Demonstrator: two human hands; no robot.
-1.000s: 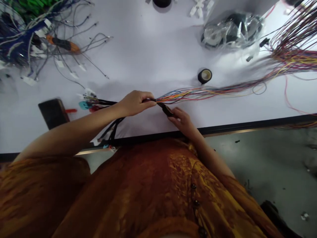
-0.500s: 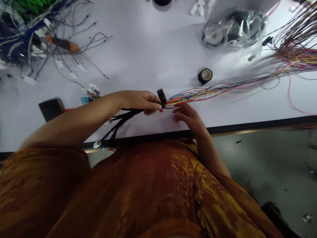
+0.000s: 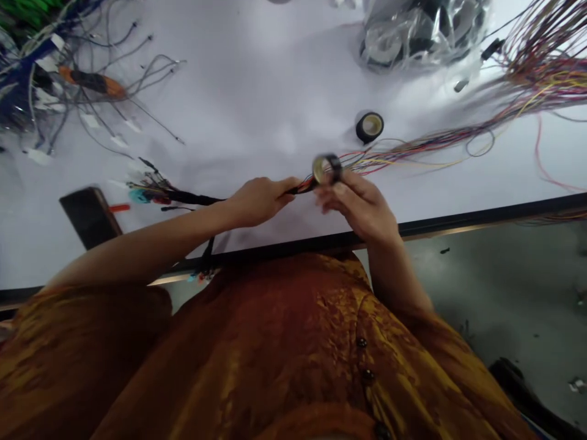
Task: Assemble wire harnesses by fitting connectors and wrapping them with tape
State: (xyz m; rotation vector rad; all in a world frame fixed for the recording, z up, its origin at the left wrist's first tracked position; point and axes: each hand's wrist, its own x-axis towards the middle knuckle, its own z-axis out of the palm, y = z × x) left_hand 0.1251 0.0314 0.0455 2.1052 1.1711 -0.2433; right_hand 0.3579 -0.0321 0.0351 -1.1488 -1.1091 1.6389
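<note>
My left hand [image 3: 262,200] is closed around a wire bundle, at the place where its black-taped length [image 3: 192,197] gives way to loose coloured wires [image 3: 394,154]. Just to the right, my right hand [image 3: 362,203] grips a roll of black tape [image 3: 338,168], held up against the bundle and slightly blurred. Connectors in white, blue and red [image 3: 140,194] end the taped branches at the left. Another taped branch [image 3: 207,253] hangs over the table's front edge.
A second tape roll [image 3: 369,127] lies behind the wires. Bagged rolls [image 3: 422,36] sit at the back right, near a large wire heap [image 3: 536,73]. To the left are a phone [image 3: 89,215], an orange-and-black tool [image 3: 92,80] and grey leads with white connectors [image 3: 92,120].
My right hand has come up from below the wires and taken hold of the tape roll, which now sits farther right. My left hand has turned and shifted slightly left along the bundle.
</note>
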